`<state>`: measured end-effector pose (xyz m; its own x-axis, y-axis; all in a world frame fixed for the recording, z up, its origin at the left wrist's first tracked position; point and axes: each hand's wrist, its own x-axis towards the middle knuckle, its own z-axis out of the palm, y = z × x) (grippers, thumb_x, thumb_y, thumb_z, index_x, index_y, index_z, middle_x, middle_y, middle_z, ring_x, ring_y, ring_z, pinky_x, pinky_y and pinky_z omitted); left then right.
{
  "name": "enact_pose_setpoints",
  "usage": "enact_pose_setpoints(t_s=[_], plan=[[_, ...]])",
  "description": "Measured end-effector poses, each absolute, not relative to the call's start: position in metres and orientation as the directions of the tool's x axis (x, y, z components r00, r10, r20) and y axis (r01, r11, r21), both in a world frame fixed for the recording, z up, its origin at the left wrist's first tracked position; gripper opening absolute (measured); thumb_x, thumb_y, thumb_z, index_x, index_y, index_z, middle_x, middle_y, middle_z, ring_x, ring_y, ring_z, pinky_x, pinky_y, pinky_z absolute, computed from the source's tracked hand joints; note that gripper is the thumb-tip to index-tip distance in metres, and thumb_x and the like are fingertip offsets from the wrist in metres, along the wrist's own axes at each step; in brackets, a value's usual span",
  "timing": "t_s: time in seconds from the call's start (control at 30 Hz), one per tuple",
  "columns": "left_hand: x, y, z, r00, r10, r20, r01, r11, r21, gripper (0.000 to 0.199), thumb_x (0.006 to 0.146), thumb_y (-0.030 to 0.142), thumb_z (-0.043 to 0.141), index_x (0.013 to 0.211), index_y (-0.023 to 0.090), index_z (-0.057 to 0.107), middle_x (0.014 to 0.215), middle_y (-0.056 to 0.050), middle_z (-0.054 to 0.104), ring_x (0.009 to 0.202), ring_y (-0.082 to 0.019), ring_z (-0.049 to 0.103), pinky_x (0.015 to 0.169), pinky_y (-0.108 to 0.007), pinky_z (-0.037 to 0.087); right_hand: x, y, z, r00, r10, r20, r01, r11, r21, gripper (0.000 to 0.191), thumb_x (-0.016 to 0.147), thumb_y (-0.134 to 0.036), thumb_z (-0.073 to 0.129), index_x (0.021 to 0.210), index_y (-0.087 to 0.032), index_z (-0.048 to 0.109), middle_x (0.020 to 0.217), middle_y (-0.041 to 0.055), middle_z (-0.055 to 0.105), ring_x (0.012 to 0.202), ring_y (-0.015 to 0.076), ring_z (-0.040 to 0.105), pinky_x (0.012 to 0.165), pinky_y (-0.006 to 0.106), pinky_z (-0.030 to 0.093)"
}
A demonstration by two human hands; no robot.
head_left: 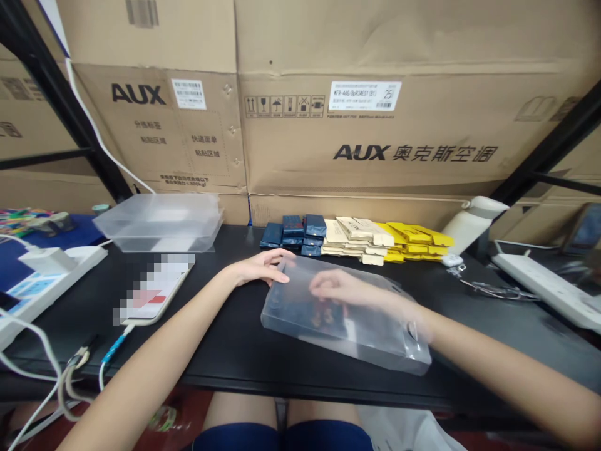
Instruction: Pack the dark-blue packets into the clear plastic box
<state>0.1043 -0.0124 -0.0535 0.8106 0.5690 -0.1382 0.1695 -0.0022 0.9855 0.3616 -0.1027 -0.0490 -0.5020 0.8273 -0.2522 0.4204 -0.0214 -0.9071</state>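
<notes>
In front of cartons [291, 141] reading "AUX 奥克斯空调", pinching the left edge of a clear case [357, 332] on the black bench [225, 351] with left fingers [275, 254]; inside, holding right fingers [323, 283] curled, impossible to tell whether grasping.

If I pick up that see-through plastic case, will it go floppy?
The clear case probably keeps its shape: its sides stand like a box. Its thin walls may bend when squeezed. Its shiny surface might feel slippery.

Front edge: I see table [228, 347] free for a hand between left forearm [181, 341] and clear case [300, 335]
Back edge: packets [357, 230] bar the middle, bottle [469, 223] beside them
Left side: power strip [89, 258] and phone [164, 294] obstruct
</notes>
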Motion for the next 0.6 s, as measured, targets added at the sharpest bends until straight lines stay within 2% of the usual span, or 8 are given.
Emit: enact_pose_setpoints(t_s=[0.1,0.2,0.3,0.37,0.43,0.53,0.6], plan=[[0.105,-0.012,-0.055,0.812,0.569,-0.131,0.161,-0.001,0.987,0.063,0.068,0.031,0.082,0.125,0.027,0.055,0.132,-0.008,0.055,0.09,-0.014,0.062,0.073,-0.025,0.05,0.353,-0.107,-0.065,-0.299,0.94,-0.161,0.458,-0.006,-0.889,0.04,0.084,-0.055,0.062,0.094,-0.017,0.062,0.069,0.001,0.063,0.048,0.0101,0.058,0.032,0.017,0.037],[0.104,-0.012,-0.054,0.814,0.566,-0.131,0.159,-0.001,0.987,0.063,0.068,0.031,0.081,0.125,0.027,0.055,0.133,-0.008,0.055,0.093,-0.014,0.062,0.074,-0.025,0.05,0.353,-0.113,-0.072,-0.261,0.962,-0.081,0.429,0.041,-0.902,0.04,0.086,-0.056,0.058,0.091,-0.017,0.061,0.068,0.0004,0.061,0.048,0.0094,0.056,0.033,0.017,0.036],[0.104,-0.013,-0.053,0.81,0.57,-0.137,0.17,-0.004,0.985,0.064,0.068,0.031,0.082,0.125,0.027,0.055,0.133,-0.008,0.056,0.091,-0.014,0.062,0.072,-0.025,0.05,0.359,-0.119,-0.066,-0.33,0.942,-0.067,0.396,0.074,-0.915,0.04,0.085,-0.055,0.061,0.097,-0.017,0.061,0.079,0.0033,0.066,0.055,0.0109,0.06,0.038,0.018,0.04],[0.103,-0.013,-0.052,0.802,0.581,-0.139,0.175,-0.006,0.985,0.064,0.068,0.031,0.082,0.125,0.027,0.055,0.133,-0.008,0.056,0.091,-0.014,0.062,0.071,-0.024,0.049,0.364,-0.122,-0.058,-0.438,0.897,-0.065,0.375,0.116,-0.92,0.041,0.08,-0.05,0.069,0.104,-0.018,0.061,0.09,0.0049,0.068,0.063,0.0114,0.062,0.049,0.022,0.047],[0.103,-0.013,-0.052,0.796,0.589,-0.139,0.175,-0.005,0.985,0.063,0.068,0.032,0.082,0.125,0.027,0.055,0.133,-0.008,0.056,0.092,-0.015,0.061,0.071,-0.024,0.049,0.37,-0.125,-0.049,-0.548,0.833,-0.069,0.362,0.163,-0.918,0.051,0.07,-0.042,0.08,0.111,-0.018,0.06,0.099,0.0052,0.067,0.074,0.0134,0.063,0.061,0.025,0.052],[0.102,-0.012,-0.053,0.799,0.586,-0.136,0.172,-0.005,0.985,0.063,0.067,0.032,0.082,0.124,0.027,0.055,0.134,-0.008,0.056,0.095,-0.016,0.061,0.073,-0.025,0.049,0.374,-0.129,-0.043,-0.614,0.785,-0.083,0.348,0.175,-0.921,0.066,0.062,-0.034,0.086,0.12,-0.021,0.056,0.108,0.0053,0.066,0.091,0.0172,0.063,0.075,0.029,0.053],[0.102,-0.012,-0.054,0.799,0.587,-0.132,0.167,-0.006,0.986,0.063,0.067,0.031,0.081,0.124,0.028,0.055,0.133,-0.008,0.057,0.1,-0.017,0.06,0.076,-0.026,0.049,0.375,-0.129,-0.043,-0.617,0.781,-0.09,0.33,0.153,-0.932,0.062,0.065,-0.031,0.084,0.119,-0.021,0.056,0.11,0.0057,0.065,0.098,0.0183,0.062,0.079,0.03,0.052]])
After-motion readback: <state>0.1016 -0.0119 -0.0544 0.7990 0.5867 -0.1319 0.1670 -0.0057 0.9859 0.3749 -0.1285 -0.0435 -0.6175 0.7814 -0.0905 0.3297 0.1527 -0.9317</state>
